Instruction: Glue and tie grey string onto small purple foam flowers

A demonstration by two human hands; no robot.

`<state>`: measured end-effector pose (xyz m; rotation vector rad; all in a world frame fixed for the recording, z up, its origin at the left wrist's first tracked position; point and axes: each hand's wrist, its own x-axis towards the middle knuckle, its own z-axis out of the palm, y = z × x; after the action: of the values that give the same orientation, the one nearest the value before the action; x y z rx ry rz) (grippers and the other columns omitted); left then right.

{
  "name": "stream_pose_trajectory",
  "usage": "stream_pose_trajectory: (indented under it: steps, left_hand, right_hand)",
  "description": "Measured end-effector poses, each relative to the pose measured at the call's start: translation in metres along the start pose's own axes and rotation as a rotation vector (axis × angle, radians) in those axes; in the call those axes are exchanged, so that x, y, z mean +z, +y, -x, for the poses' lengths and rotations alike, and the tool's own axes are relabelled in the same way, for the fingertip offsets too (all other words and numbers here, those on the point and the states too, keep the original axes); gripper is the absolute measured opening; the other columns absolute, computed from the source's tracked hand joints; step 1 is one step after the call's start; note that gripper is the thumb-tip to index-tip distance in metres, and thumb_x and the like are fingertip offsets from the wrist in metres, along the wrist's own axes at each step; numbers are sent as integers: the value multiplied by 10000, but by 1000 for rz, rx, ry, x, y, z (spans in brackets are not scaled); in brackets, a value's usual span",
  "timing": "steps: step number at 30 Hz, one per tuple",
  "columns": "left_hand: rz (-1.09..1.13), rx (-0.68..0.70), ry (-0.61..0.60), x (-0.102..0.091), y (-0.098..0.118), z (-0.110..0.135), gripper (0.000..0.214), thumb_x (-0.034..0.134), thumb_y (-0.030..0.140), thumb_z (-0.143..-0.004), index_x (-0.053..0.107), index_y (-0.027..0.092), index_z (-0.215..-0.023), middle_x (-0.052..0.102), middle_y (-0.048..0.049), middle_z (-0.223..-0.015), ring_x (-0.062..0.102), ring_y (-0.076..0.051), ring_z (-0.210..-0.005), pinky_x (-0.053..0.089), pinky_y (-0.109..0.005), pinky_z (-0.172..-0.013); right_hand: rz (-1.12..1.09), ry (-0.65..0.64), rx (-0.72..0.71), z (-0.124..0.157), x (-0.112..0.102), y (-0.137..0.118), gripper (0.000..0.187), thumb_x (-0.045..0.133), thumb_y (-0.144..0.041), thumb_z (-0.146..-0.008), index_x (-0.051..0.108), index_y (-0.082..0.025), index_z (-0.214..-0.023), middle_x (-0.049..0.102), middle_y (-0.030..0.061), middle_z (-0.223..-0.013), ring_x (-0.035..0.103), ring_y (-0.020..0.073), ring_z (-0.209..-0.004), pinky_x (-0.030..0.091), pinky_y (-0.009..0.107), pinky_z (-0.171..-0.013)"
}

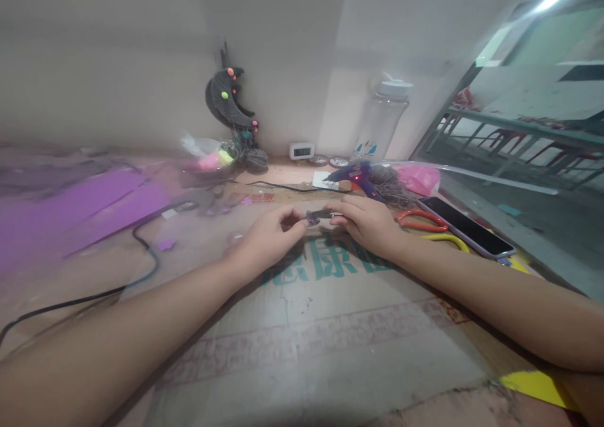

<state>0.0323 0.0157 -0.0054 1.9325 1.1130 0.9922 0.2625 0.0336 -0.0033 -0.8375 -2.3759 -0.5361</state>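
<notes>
Over the middle of the cardboard sheet [302, 326], my left hand [276, 235] is closed, pinching a small dark purple piece [311, 218] between thumb and fingertips. My right hand [368, 222] is closed too, gripping a slim dark tool [325, 214] with a light metal glint near the fingers. The tool's tip meets the purple piece or lies right beside it; I cannot tell which. Its exact kind is too small and blurred to make out. Beyond my right hand lies a blue glue gun [356, 177] with a red light showing.
Purple sheets [108, 204] and a black cord [155, 257] lie left. A bowl [210, 166], a dark crescent ornament [229, 100], a small clock [301, 151] and a clear bottle [382, 119] line the wall. Red-handled scissors [422, 221], grey yarn [389, 185] and a phone [465, 226] are right.
</notes>
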Motion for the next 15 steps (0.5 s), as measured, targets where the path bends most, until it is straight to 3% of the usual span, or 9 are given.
stream_pose_trajectory:
  steps: [15]
  left_hand:
    - [9,-9,-28,0,-2,1,162,518,343,-847,572,202,-788,628,4,-741,582,-164,-697,437,-275,-679]
  right_hand:
    - [-82,-61,68,1,3,2,284,467,-318,-976,683,-157,-1068,684,81,-849,623,186,-771,451,280,-673]
